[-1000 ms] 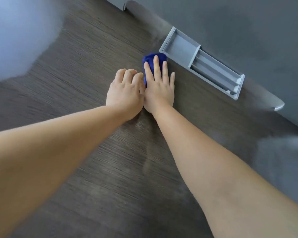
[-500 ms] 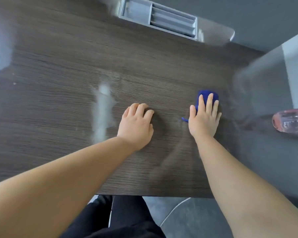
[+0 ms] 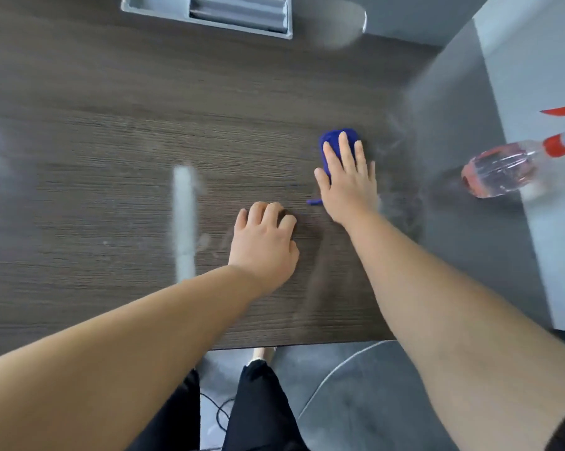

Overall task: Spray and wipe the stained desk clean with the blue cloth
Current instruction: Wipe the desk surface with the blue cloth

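Pressed the blue cloth (image 3: 352, 134) flat to the dark wood desk (image 3: 112, 157) under the right hand (image 3: 348, 183), fingers straight and a little spread, pinching nothing, with blue showing past the fingertips and beside the index finger. Braced the left hand (image 3: 263, 242) on the wood nearer than and left of the right thumb, fingers curled under, gripping nothing, apart from the cloth. Found a pale blurred streak (image 3: 185, 216) left of the left knuckles, with bare wood well beyond it. Found a grey smear just right of the right little finger, then a grey panel (image 3: 453, 109) closing that side, and a clear spray bottle (image 3: 499, 170) with a red collar farther right. Had open wood ahead of the fingertips up to a grey compartmented tray (image 3: 151, 8) at the far edge. Met the near edge behind both wrists.
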{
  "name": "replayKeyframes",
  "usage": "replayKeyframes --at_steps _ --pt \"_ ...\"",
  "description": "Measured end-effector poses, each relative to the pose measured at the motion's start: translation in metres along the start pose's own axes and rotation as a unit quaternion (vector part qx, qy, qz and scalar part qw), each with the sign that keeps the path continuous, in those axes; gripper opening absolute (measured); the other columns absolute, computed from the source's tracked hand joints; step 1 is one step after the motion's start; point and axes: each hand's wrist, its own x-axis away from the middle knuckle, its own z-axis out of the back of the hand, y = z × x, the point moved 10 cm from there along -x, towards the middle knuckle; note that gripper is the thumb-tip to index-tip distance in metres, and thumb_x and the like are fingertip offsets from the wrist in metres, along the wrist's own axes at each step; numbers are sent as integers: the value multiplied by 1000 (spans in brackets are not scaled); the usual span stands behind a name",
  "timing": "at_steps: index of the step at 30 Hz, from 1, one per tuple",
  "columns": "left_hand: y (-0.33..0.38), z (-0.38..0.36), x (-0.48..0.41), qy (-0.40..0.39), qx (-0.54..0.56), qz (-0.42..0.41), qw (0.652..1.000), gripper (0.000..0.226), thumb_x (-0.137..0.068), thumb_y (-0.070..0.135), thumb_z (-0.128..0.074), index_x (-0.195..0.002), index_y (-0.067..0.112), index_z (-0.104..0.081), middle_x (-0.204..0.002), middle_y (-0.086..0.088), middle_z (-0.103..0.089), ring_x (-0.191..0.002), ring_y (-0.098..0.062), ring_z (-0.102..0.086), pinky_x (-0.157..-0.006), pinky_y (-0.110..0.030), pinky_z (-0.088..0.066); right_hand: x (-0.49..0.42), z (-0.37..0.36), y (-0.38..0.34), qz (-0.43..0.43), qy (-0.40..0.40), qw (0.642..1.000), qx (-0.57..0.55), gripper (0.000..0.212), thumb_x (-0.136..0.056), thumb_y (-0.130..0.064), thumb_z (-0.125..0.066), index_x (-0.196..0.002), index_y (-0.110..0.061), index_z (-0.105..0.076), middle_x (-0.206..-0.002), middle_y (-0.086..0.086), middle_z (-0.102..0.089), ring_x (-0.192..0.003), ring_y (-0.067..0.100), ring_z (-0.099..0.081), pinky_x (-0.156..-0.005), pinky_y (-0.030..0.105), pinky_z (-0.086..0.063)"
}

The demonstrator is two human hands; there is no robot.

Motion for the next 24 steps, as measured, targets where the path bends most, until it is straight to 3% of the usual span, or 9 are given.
replayKeyframes --at_steps 3,5,8,10,14,19,24 --pt "27 -7 -11 27 -7 -3 1000 36 -74 29 -49 -97 10 -69 -109 -13 -62 -103 -39 -56 -90 -49 -45 -29 10 52 -44 -6 999 -1 54 -101 -45 -25 -151 -30 -14 -160 -6 3 -146 22 4 -117 49 -7" --pt "44 -17 -15 22 -4 5 1000 38 -82 31 -47 -110 13 -65 -123 -12 -56 -117 -38 -48 -100 -50 -38 -14 9 69 -41 10 999 1 54 -100 -45 -27 -151 -27 -18 -160 -3 -1 -146 24 0 -116 50 -10" --pt "55 -35 -16 -11 -30 25 999 46 -91 37 -45 -134 21 -46 -147 -7 -33 -136 -32 -23 -112 -56 -14 65 3 64 16 46 999 13 55 -98 -47 -27 -148 -23 -30 -158 4 -16 -145 31 -14 -113 53 -20" --pt "57 -38 -16 -17 -51 33 998 50 -93 40 -42 -141 23 -37 -150 -6 -24 -139 -31 -15 -113 -57 -7 127 -8 51 78 35 996 19 56 -97 -48 -26 -146 -23 -33 -157 5 -21 -144 31 -18 -112 53 -22" --pt "58 -36 -19 -12 -54 41 998 51 -92 38 -44 -140 22 -38 -148 -7 -27 -137 -31 -18 -112 -59 -9 135 -15 53 142 6 990 7 56 -95 -49 -30 -146 -26 -33 -157 1 -20 -145 28 -17 -112 54 -24" --pt "72 -38 -13 -17 -47 45 998 52 -92 36 -46 -141 19 -37 -149 -8 -24 -138 -32 -15 -113 -53 -10 27 10 105 31 7 999 6 54 -100 -46 -29 -150 -29 -18 -160 -3 -4 -147 25 -1 -117 50 -12" --pt "87 -47 18 -27 -12 1 1000 52 -94 35 -44 -142 19 -34 -151 -6 -21 -141 -30 -8 -117 -45 -9 49 4 128 27 15 999 12 54 -101 -46 -27 -151 -28 -17 -160 -3 -1 -147 25 0 -117 47 -9"
